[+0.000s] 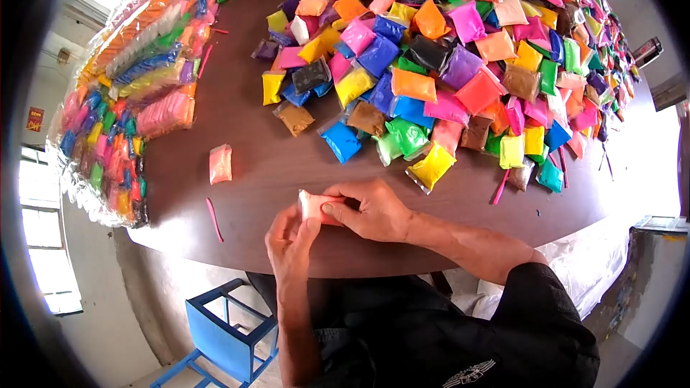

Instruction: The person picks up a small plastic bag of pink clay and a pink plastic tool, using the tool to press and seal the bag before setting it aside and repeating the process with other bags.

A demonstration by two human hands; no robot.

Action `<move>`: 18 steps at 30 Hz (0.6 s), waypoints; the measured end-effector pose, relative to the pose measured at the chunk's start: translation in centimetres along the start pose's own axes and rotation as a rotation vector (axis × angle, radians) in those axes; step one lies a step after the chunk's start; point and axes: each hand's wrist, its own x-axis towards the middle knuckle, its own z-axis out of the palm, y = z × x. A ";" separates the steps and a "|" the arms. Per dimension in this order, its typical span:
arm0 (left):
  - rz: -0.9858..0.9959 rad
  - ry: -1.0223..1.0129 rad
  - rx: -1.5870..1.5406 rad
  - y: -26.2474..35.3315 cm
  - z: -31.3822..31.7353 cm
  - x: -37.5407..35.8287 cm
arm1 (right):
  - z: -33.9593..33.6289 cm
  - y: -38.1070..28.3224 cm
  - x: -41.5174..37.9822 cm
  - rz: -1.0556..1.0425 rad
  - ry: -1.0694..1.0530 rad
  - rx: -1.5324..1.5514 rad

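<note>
Both my hands hold one small pink packet (313, 205) at the near edge of a brown table (244, 122). My left hand (290, 241) grips it from below, fingers curled up against its near side. My right hand (374, 208) covers its top and right end, thumb pressed on it. A second pink packet (220, 164) lies flat on the table to the left, apart from my hands. A thin pink stick (214, 220) rests near the table edge, left of my left hand.
A large heap of small many-coloured packets (445, 65) fills the far and right side of the table. Stacked clear bags of coloured packets (136, 93) line the left edge. Another pink stick (500, 188) lies right. A blue stool (226, 334) stands below.
</note>
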 end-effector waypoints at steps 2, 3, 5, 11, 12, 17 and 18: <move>0.000 0.004 0.000 -0.2 0.1 0.2 | 0.1 0.1 0.1 0.006 0.038 0.079; -0.001 0.005 0.000 -0.4 0.1 0.3 | 0.0 0.1 0.2 0.001 0.038 0.046; -0.009 0.013 -0.014 -0.8 -0.1 0.5 | -0.2 -0.4 0.2 -0.003 0.037 0.013; -0.009 -0.064 0.019 -1.4 -1.2 0.4 | 0.2 -0.7 0.0 -0.085 0.021 -0.061; 0.022 -0.086 0.067 -1.4 -1.2 0.3 | 0.1 -0.6 0.0 -0.088 0.015 -0.073; -0.051 -0.050 -0.069 0.0 0.2 -0.2 | -0.3 -0.5 0.1 0.177 -0.017 0.173; -0.053 -0.032 -0.089 0.0 0.6 -0.3 | -0.3 -0.2 0.2 0.188 0.002 0.206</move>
